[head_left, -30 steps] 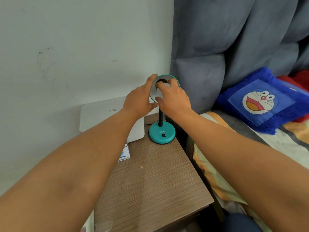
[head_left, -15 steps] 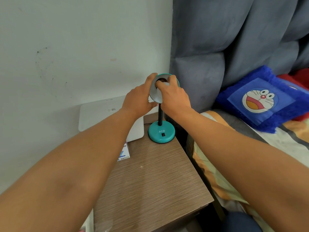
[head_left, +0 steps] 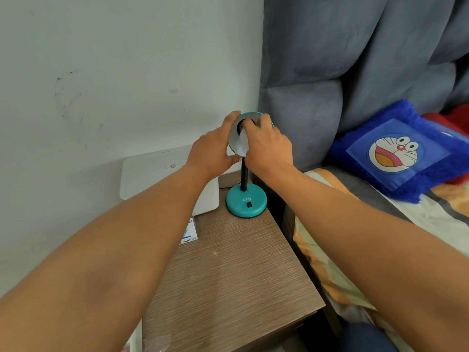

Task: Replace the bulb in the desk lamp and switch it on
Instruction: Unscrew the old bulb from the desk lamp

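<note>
Room: pale wall [head_left: 101,72] on the left, grey padded headboard [head_left: 342,59] on the right, and a brown wood-grain bedside table [head_left: 228,275] wedged between wall and bed.
Desk lamp: teal round base [head_left: 246,203] marked ATN sits at the table's far right corner, black rocker switch [head_left: 249,205] on its front, black flexible neck [head_left: 244,176] rising straight up to the shade.
Shade: teal-rimmed lamp shade [head_left: 238,146] is tilted toward the camera, its pale inside and dark socket [head_left: 242,125] showing.
Left hand: left hand [head_left: 210,153] clamps the shade's left rim, thumb hooked over the top edge.
Right hand: right hand [head_left: 269,148] reaches into the shade's mouth, fingertips [head_left: 247,127] at the socket; whether they pinch a bulb cannot be told, as the hand covers it.
Bulb: none clearly visible.
Beside the lamp: white flat box [head_left: 162,174] leans against the wall, touching the table's back left; a small printed card [head_left: 188,233] peeks from under it.
Bed: blue cartoon-cat cushion [head_left: 396,153] lies against the headboard, striped orange and cream sheet [head_left: 355,250] below it.
</note>
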